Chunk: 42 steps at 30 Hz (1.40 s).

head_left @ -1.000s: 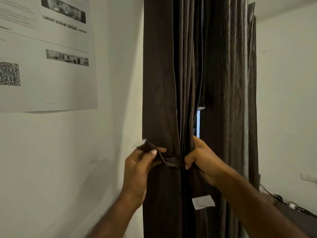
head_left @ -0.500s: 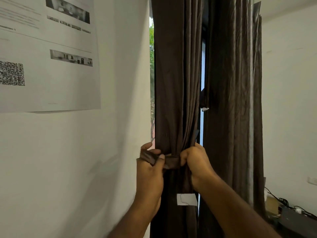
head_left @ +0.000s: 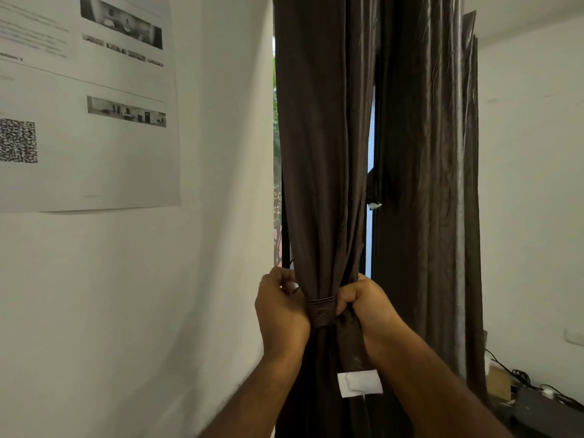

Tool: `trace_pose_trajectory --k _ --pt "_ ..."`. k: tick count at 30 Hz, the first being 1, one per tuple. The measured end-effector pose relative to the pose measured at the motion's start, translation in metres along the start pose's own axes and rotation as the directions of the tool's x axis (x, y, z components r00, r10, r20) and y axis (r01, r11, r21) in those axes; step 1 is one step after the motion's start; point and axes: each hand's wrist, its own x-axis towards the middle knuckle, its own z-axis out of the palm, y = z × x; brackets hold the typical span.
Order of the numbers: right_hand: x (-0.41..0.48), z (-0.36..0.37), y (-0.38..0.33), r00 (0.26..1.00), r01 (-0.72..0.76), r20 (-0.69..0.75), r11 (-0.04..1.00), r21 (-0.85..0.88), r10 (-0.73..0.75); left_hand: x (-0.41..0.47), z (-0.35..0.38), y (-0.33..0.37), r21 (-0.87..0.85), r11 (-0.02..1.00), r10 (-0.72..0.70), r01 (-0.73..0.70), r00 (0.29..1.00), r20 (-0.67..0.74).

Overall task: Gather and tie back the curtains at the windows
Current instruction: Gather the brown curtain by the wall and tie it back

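A dark brown curtain (head_left: 322, 153) hangs bunched into a narrow column in front of me. A matching fabric tie-back band (head_left: 323, 312) wraps tightly around it at waist height. My left hand (head_left: 279, 314) grips the band's end on the left side of the bunch. On the right side my right hand (head_left: 368, 306) is fisted on the band's other end, from which a strip hangs down with a white patch (head_left: 358, 382). A second dark curtain (head_left: 426, 184) hangs loose to the right.
A white wall with a printed poster (head_left: 91, 99) and QR code stands close on the left. Slivers of window (head_left: 277, 184) show beside the bunched curtain. A white wall is at the right, with cables and a dark box (head_left: 543, 406) low in the corner.
The curtain has been drawn into a tighter bunch, exposing window at its left. Both hands have closed in on the band, pulling it snug around the fabric.
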Motion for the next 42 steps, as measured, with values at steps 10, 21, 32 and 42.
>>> trace_pose_trajectory --k 10,21,32,42 --pt "-0.006 -0.004 0.001 0.985 0.153 0.094 0.981 -0.123 -0.142 -0.025 -0.004 0.029 -0.119 0.983 -0.086 0.14 0.921 0.38" --pt "-0.029 -0.02 0.023 0.909 0.415 0.198 0.764 -0.493 -0.366 0.008 -0.013 0.025 -0.155 0.978 -0.101 0.142 0.964 0.245" --pt "-0.047 -0.087 0.02 0.6 0.65 0.371 0.161 -0.742 -0.709 0.017 -0.023 0.02 -0.207 0.969 -0.061 0.137 0.939 0.339" --pt "-0.038 -0.057 0.004 0.79 0.612 0.074 0.775 -0.156 -0.609 0.013 -0.021 0.026 -0.225 0.95 -0.119 0.217 0.916 0.383"
